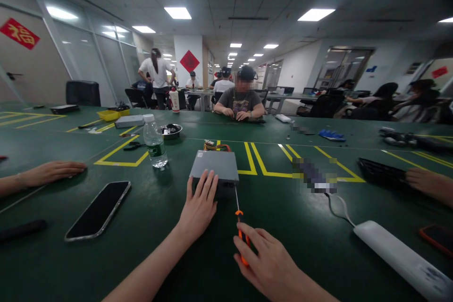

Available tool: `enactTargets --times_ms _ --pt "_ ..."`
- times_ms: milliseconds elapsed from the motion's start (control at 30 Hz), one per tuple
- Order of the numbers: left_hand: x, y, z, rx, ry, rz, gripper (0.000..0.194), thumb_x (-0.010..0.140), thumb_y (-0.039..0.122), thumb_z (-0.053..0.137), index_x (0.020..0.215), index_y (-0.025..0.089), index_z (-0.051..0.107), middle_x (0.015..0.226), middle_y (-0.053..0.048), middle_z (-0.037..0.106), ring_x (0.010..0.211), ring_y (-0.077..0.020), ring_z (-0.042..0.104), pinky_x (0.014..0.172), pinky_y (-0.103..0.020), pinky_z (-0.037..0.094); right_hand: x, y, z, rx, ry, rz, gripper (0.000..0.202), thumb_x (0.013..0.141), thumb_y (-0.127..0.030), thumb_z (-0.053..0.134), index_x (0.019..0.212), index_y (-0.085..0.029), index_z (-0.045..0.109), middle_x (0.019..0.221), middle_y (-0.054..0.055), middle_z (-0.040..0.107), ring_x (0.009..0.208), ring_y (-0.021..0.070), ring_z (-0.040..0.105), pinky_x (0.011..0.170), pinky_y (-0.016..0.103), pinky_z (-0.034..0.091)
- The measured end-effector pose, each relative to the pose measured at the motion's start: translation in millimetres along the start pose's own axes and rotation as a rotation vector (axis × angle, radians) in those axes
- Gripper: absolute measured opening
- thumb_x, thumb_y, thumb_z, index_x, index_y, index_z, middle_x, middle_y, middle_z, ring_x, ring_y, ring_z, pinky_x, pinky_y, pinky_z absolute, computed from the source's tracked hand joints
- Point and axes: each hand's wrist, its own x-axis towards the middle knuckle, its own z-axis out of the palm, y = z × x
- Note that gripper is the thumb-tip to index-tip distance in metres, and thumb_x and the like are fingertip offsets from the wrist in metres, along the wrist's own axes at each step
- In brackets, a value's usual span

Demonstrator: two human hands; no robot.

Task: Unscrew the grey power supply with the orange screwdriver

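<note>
In the middle of the green table sits a grey computer power supply (pixel 215 162), its bundle of coloured cables (pixel 217 146) at the far side. My left hand (pixel 200 203) lies on its top and near edge, fingers stretched out. Gripped in my right hand (pixel 265 259) is a screwdriver (pixel 242 236) with an orange and black handle. Its shaft points away from me, and the tip meets the power supply's near face at the right corner. Whether the tip sits in a screw is too small to tell.
Left stand a water bottle (pixel 155 144), a metal bowl (pixel 171 131) and a phone (pixel 99 210). Right lies a white power strip (pixel 399 255) with a cable. Other people's hands rest at the left (pixel 53 172) and right (pixel 430 184); a person (pixel 240 96) sits opposite.
</note>
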Motion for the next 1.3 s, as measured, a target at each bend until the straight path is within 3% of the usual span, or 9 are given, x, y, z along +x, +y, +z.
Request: enactTargets --times_ms 133,267,433,667,767,900,1133,1267,1300 --pt "0.2 -3.5 1.5 -0.021 0.044 0.012 0.063 0.081 0.027 0.048 0.139 0.016 0.025 0.144 -0.011 0.03 0.135 -0.0278 0.019 0.109 -0.054 0.016 -8.1 -11.7 3.8 -0.097 -0.013 0.185 0.031 0.091 -0.017 0.032 0.108 -0.011 0.057 0.11 0.017 0.058 0.083 0.0181 0.064 0.067 0.026 0.055" --pt "2.6 -4.3 4.1 -0.067 0.066 0.004 0.056 0.082 0.023 0.047 0.135 0.017 0.032 0.133 -0.014 0.044 0.129 -0.0288 0.031 0.108 -0.055 0.017 -7.3 -18.2 10.1 -0.161 0.012 0.359 0.033 0.093 -0.017 0.027 0.112 -0.011 0.052 0.114 0.019 0.053 0.097 0.0229 0.061 0.071 0.03 0.055" --pt "2.4 -9.0 8.0 -0.117 0.099 0.009 0.052 0.083 0.022 0.046 0.133 0.017 0.036 0.127 -0.013 0.047 0.124 -0.0279 0.038 0.107 -0.055 0.021 -0.3 -21.7 11.5 -0.157 0.113 0.524 0.035 0.096 -0.026 0.021 0.108 -0.012 0.051 0.092 0.013 0.057 0.07 0.0172 0.065 0.055 0.025 0.055" --pt "3.8 -10.6 12.9 -0.162 0.162 0.015 0.047 0.082 0.018 0.046 0.129 0.016 0.041 0.121 -0.013 0.049 0.119 -0.0278 0.041 0.105 -0.054 0.027 0.2 -33.8 17.1 -0.08 0.12 0.716 0.038 0.096 -0.042 0.023 0.106 -0.015 0.047 0.076 0.006 0.061 0.058 0.0164 0.066 0.046 0.022 0.054" --pt "5.3 -10.6 12.9 -0.166 0.175 0.019 0.045 0.082 0.017 0.045 0.127 0.015 0.043 0.119 -0.014 0.05 0.118 -0.0273 0.042 0.105 -0.053 0.027 3.5 -42.6 21.7 -0.085 0.112 0.737 0.041 0.096 -0.042 0.02 0.109 -0.014 0.046 0.084 0.01 0.059 0.056 0.0164 0.064 0.041 0.023 0.052" --pt "10.5 -11.1 9.0 -0.207 0.212 -0.011 0.041 0.08 0.02 0.05 0.121 0.017 0.049 0.111 -0.012 0.053 0.109 -0.0276 0.046 0.1 -0.051 0.032 9.1 -49.5 23.8 -0.161 0.129 0.66 0.039 0.096 -0.031 0.016 0.112 -0.011 0.046 0.099 0.017 0.055 0.068 0.019 0.066 0.051 0.026 0.055" --pt "17.2 -12.7 12.9 -0.238 0.24 -0.072 0.038 0.081 0.025 0.051 0.118 0.02 0.052 0.105 -0.012 0.054 0.099 -0.0276 0.046 0.09 -0.049 0.036 3.7 -36.2 22.0 -0.152 0.153 0.693 0.035 0.097 -0.033 0.021 0.111 -0.016 0.048 0.075 0.007 0.06 0.059 0.0157 0.065 0.047 0.02 0.053" --pt "17.0 -14.5 19.0 -0.267 0.259 -0.036 0.036 0.081 0.023 0.05 0.117 0.021 0.052 0.112 -0.01 0.054 0.107 -0.0267 0.046 0.095 -0.047 0.033 -4.5 -34.6 35.5 -0.166 0.111 0.656 0.038 0.096 -0.036 0.023 0.113 -0.013 0.048 0.084 0.012 0.06 0.056 0.015 0.065 0.041 0.018 0.051" --pt "17.2 -14.8 19.7 -0.278 0.268 -0.027 0.036 0.081 0.023 0.05 0.117 0.021 0.052 0.116 -0.01 0.053 0.111 -0.0263 0.046 0.097 -0.046 0.032 -5.9 -35.4 39.2 -0.177 0.121 0.645 0.037 0.096 -0.033 0.025 0.114 -0.012 0.048 0.091 0.015 0.059 0.064 0.0169 0.067 0.048 0.019 0.054"
